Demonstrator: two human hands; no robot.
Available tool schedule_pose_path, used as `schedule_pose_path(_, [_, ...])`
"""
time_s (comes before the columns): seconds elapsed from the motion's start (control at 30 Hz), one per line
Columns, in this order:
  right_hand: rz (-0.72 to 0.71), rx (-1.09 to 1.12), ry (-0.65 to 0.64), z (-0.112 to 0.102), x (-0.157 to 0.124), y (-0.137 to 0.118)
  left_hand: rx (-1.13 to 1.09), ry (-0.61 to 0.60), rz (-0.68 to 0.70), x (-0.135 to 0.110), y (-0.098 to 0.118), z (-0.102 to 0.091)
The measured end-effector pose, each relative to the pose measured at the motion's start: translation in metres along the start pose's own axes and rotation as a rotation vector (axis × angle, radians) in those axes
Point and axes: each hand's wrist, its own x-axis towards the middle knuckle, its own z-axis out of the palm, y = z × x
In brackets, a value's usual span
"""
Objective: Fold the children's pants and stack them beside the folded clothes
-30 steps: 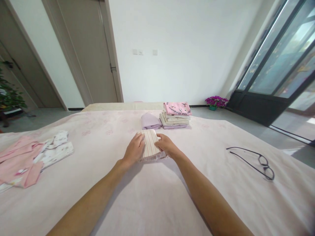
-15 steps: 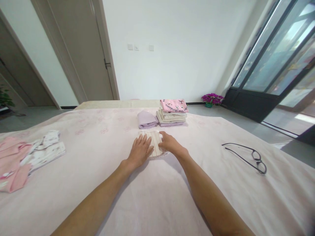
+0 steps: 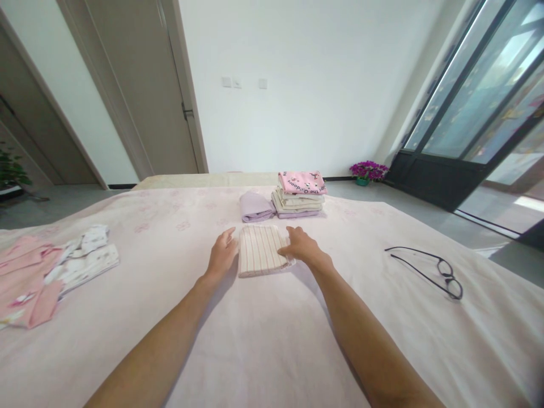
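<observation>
Clock positions are read from the folded striped cloth [image 3: 260,250], which lies flat at the dial's centre on a pale pink cover [image 3: 238,351]. From left to right: a pink garment [image 3: 28,277] lies well apart at nine o'clock, with a white printed garment [image 3: 91,262] against its right side. Also at nine, but just beside the striped cloth, is the left hand [image 3: 221,250], its grip spread (contact with the cloth's edge cannot be told). At twelve sits a folded lilac cloth [image 3: 257,208]; next to it, at one o'clock, rises a stack of folded clothes [image 3: 301,199], topped by a pink piece with dark lettering. The right hand [image 3: 305,248] is at three, thumb over the cloth's right edge; whether its grip pinches the fabric cannot be told. Purple flowers [image 3: 369,169] stand on the floor at two. Eyeglasses [image 3: 448,277], temples unfolded, lie well apart at three.
</observation>
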Motion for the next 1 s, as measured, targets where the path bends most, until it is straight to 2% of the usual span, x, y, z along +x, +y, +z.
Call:
schedule_pose_path(0.1, [0.019,0.067,-0.068,0.003,0.005,0.007,-0.078,-0.02,-0.181,0.003,-0.009,-0.008])
schedule_pose_path(0.27, [0.026,0.196,-0.106,0.011,0.016,0.021,-0.313,-0.122,-0.3,0.001,-0.002,-0.002])
schedule_pose_path(0.53, [0.018,0.508,-0.227,0.025,0.03,0.029,-0.446,-0.254,-0.352,0.001,0.018,0.001])
schedule_pose_path(0.8, [-0.096,0.776,-0.232,0.024,0.021,0.014,-0.54,-0.127,-0.35,-0.004,0.016,0.004])
schedule_pose_path(1.0, [-0.055,1.214,-0.077,0.042,0.008,-0.011,-0.629,-0.099,-0.395,-0.015,0.013,-0.005])
